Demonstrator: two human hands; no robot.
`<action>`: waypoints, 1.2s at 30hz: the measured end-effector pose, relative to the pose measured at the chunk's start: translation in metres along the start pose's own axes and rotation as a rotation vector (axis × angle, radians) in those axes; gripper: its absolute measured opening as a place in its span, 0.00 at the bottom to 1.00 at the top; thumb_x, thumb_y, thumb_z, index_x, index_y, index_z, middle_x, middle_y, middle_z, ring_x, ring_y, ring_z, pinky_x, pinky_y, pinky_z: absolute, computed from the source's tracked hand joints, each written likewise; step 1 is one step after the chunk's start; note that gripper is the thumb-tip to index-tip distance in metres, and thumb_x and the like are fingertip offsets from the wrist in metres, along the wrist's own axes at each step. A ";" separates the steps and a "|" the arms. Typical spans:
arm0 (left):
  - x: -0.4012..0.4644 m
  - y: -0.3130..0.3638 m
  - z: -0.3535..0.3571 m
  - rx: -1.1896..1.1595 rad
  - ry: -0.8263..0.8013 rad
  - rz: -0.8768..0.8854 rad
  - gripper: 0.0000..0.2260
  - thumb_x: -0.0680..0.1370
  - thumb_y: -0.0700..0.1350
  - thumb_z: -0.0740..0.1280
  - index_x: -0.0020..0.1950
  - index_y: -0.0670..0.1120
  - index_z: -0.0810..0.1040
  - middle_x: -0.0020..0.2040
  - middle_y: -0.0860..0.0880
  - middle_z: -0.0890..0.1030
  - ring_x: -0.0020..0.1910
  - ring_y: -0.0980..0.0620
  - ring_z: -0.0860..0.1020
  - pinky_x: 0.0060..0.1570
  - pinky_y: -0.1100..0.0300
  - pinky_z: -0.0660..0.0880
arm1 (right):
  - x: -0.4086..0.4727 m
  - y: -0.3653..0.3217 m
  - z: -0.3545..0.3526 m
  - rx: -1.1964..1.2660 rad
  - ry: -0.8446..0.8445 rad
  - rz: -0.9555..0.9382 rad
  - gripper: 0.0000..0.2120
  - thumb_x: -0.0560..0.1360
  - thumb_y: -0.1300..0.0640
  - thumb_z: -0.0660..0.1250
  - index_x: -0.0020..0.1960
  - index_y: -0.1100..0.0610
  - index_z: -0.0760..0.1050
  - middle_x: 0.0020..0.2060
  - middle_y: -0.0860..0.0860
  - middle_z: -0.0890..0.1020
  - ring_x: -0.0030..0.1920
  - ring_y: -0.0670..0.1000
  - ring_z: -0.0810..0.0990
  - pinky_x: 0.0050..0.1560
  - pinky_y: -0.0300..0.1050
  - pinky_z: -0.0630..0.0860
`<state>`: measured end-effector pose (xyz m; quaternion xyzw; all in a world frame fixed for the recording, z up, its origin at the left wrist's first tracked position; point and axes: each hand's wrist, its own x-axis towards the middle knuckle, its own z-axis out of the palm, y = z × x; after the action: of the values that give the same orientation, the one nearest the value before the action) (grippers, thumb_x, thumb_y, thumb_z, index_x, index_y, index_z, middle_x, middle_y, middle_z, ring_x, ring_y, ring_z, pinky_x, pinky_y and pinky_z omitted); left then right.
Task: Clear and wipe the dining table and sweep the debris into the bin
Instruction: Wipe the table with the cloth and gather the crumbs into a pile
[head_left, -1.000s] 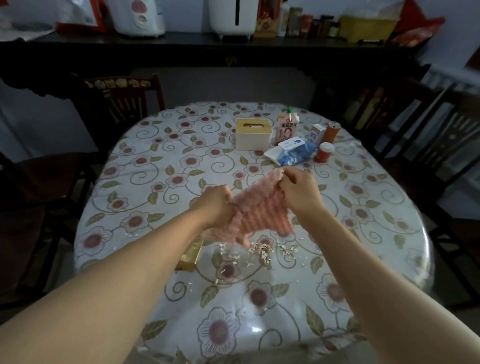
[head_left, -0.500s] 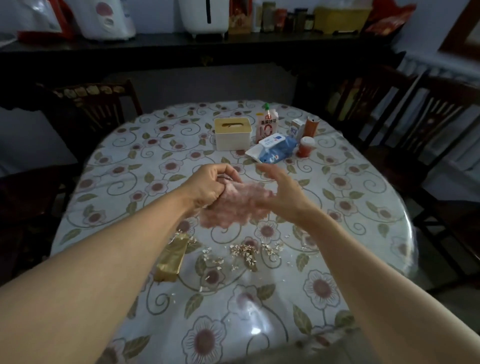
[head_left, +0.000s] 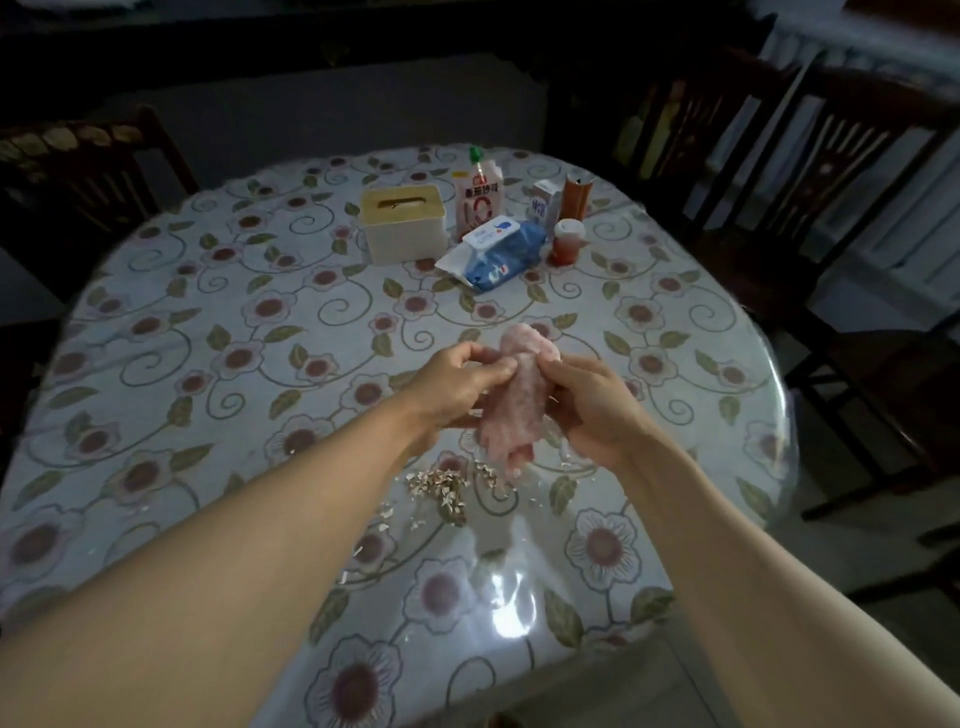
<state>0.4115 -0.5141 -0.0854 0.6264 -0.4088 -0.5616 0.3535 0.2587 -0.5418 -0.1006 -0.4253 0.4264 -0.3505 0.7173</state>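
A pink cloth (head_left: 514, 395) is bunched lengthwise between both hands, held above the round table with its flowered plastic cover (head_left: 218, 332). My left hand (head_left: 457, 387) pinches the cloth's left side with curled fingers. My right hand (head_left: 592, 410) grips its right side from below. The cloth's lower end hangs just over a small pile of pale husk-like debris (head_left: 441, 488) scattered on the table in front of me. The gold wrapper seen earlier is hidden under my left forearm.
At the far side of the table stand a cream tissue box (head_left: 404, 223), a sauce pouch (head_left: 479, 200), a blue wet-wipe pack (head_left: 496, 254), a small carton (head_left: 545, 205) and two orange containers (head_left: 569, 218). Dark wooden chairs (head_left: 810, 171) ring the table.
The cloth went from spread wide between my hands to gathered into a narrow bundle. Both hands moved closer together and the view tilted down towards the table.
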 end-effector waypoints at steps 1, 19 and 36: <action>0.008 -0.001 0.008 -0.053 -0.018 -0.028 0.09 0.76 0.44 0.68 0.55 0.49 0.74 0.47 0.48 0.81 0.45 0.50 0.79 0.45 0.55 0.77 | 0.001 0.003 -0.006 -0.019 -0.006 -0.016 0.12 0.80 0.61 0.57 0.53 0.68 0.76 0.47 0.61 0.81 0.46 0.55 0.81 0.53 0.48 0.77; 0.114 -0.054 0.061 0.453 0.117 -0.049 0.13 0.76 0.39 0.65 0.60 0.49 0.75 0.61 0.48 0.76 0.57 0.49 0.75 0.49 0.62 0.70 | 0.069 0.061 -0.139 -0.619 0.673 -0.061 0.09 0.71 0.64 0.64 0.47 0.53 0.76 0.42 0.53 0.82 0.44 0.55 0.81 0.42 0.47 0.79; 0.120 -0.166 0.002 1.069 0.246 0.042 0.21 0.81 0.46 0.52 0.75 0.52 0.57 0.77 0.55 0.55 0.75 0.51 0.54 0.71 0.44 0.56 | 0.050 0.156 -0.103 -1.082 0.589 -0.200 0.34 0.70 0.76 0.55 0.71 0.52 0.65 0.72 0.46 0.65 0.74 0.46 0.58 0.77 0.47 0.46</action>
<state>0.4324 -0.5540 -0.2846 0.7716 -0.6052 -0.1911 0.0422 0.2060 -0.5558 -0.2866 -0.6519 0.6815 -0.2529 0.2161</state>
